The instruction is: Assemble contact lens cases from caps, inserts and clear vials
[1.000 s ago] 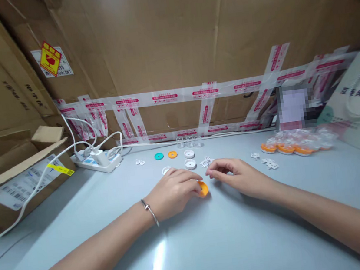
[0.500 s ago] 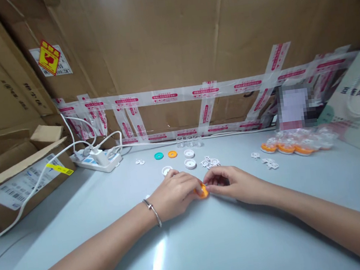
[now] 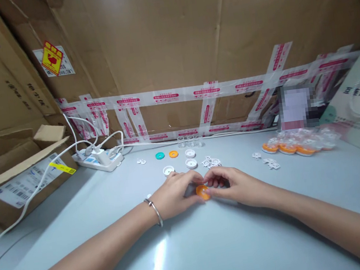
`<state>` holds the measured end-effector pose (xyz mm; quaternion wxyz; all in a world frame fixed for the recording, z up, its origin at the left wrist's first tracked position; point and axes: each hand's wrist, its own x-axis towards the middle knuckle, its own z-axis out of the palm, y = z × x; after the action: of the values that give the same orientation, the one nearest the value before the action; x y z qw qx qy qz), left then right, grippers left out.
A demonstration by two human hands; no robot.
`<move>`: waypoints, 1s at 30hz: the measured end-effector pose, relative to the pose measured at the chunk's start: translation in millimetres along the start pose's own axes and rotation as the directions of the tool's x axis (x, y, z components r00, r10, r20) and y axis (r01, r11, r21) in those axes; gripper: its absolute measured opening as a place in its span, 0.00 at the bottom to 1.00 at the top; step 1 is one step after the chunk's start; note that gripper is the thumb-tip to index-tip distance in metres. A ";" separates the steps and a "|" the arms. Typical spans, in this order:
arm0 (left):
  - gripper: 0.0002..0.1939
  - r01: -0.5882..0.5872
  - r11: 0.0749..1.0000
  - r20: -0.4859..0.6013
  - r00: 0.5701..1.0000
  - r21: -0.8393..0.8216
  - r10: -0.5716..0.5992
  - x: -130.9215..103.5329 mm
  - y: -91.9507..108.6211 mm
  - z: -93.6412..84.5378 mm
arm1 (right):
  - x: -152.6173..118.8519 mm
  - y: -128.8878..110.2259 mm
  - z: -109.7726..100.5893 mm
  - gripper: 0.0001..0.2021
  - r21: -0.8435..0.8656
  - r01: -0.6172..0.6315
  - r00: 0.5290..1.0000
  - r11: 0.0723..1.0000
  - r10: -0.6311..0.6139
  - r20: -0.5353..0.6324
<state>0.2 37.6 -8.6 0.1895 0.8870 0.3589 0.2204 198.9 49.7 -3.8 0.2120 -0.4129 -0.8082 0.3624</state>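
Note:
An orange round plastic piece (image 3: 201, 191) sits between my hands, its middle paler and slightly blurred. My left hand (image 3: 172, 197), with a silver bracelet at the wrist, curls around its left side, thumb at the near edge and fingertips at the far edge. From the right, my right hand (image 3: 233, 183) pinches the piece, thumb over its right rim and fingers bent behind. Just beyond lie white round caps: one (image 3: 168, 170) by my left knuckles, another (image 3: 191, 163) farther right. Small white printed pieces (image 3: 211, 162) lie in a heap past my right fingers.
Farther back are a teal ring (image 3: 159, 155), an orange ring (image 3: 173, 153) and clear cups (image 3: 190, 141). Clear-and-orange assembled pieces (image 3: 299, 144) cluster at right. A power strip (image 3: 101, 160) and open carton (image 3: 23, 171) stand left. Large cardboard (image 3: 161, 36) walls off the back.
My left fingers have lifted off the top of the orange piece and now curl around its edge, so more of it shows. My right thumb has moved onto its rim.

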 end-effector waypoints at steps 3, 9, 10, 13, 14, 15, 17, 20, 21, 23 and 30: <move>0.13 -0.002 1.000 -0.080 0.997 0.011 0.003 -2.8 -1.6 -29.1 | -1.2 -1.1 1.1 0.15 -0.019 -0.007 1.000 1.000 0.007 -0.017; 0.08 0.372 0.880 0.084 0.907 0.295 -0.411 -41.1 -48.3 -126.8 | -4.0 -3.3 3.3 0.15 -0.109 0.026 0.999 0.994 -0.028 -0.016; 0.07 0.457 0.808 0.130 0.836 0.372 -0.533 -47.8 -59.4 -135.7 | -4.2 -3.4 3.9 0.14 -0.111 0.034 0.999 0.993 -0.036 -0.014; 0.05 0.582 0.678 0.202 0.673 0.449 -0.712 -58.6 -84.4 -141.4 | -4.1 -2.5 5.3 0.11 -0.109 0.042 0.999 0.993 -0.045 -0.020; 0.06 0.591 0.672 0.231 0.650 0.446 -0.724 -59.2 -88.5 -138.6 | -3.9 -2.0 5.7 0.11 -0.109 0.039 0.999 0.993 -0.042 -0.025; 0.06 0.592 0.679 0.259 0.640 0.435 -0.724 -58.6 -90.3 -135.0 | -3.8 -1.5 6.0 0.11 -0.108 0.034 0.999 0.994 -0.038 -0.029; 0.08 0.590 0.698 0.310 0.629 0.407 -0.713 -55.8 -89.4 -128.3 | -3.9 -0.9 6.5 0.11 -0.107 0.028 0.999 0.994 -0.032 -0.034; 0.09 0.584 0.720 0.341 0.636 0.374 -0.693 -52.0 -84.8 -123.5 | -4.3 -0.6 6.9 0.11 -0.100 0.031 0.999 0.995 -0.035 -0.034; 0.09 0.584 0.723 0.340 0.639 0.369 -0.690 -51.3 -84.1 -123.0 | -4.3 -0.6 6.9 0.11 -0.099 0.033 0.999 0.995 -0.036 -0.034; 0.08 0.584 0.724 0.334 0.644 0.368 -0.688 -50.5 -84.3 -122.5 | -4.0 -0.5 6.9 0.11 -0.100 0.035 0.999 0.994 -0.039 -0.036; 0.07 0.596 0.717 0.342 0.631 0.360 -0.696 -50.6 -87.6 -122.5 | -4.1 -1.3 8.2 0.10 -0.115 0.036 0.998 0.993 -0.041 -0.043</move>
<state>-145.4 81.7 37.0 0.2383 0.7378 0.6209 -0.1161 195.2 42.5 -8.3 0.2134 -0.4169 -0.8304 0.3020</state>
